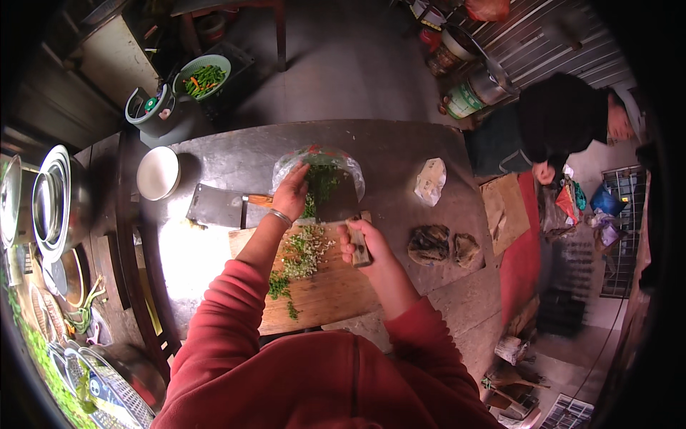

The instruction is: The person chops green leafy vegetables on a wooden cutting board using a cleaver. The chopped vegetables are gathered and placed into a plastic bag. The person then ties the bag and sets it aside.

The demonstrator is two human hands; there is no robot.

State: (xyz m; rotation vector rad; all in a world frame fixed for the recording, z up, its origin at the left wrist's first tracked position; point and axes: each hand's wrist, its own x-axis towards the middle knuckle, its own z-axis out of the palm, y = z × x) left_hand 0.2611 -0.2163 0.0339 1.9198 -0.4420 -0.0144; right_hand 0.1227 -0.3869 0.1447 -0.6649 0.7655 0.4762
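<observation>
My right hand [364, 245] grips the wooden handle of a cleaver [343, 201], its dark blade reaching over a bowl [345, 161] lined with a clear plastic bag. Chopped green herbs [323, 179] lie in the bowl and along the blade. My left hand [292, 190] is stretched out at the bowl's left side, beside the herbs; whether its fingertips touch the blade is hard to see. Below both hands is a wooden cutting board [332, 295], with chopped white and green pieces [305, 252] and green sprigs [278, 287] on it.
A second cleaver [217, 206] lies left of the board, near a white bowl [158, 173]. Crumpled paper [430, 181] and dark brown lumps [429, 244] are on the table's right. A person [563, 118] stands beyond. A gas cylinder [161, 115] and a vegetable basket [202, 78] stand behind.
</observation>
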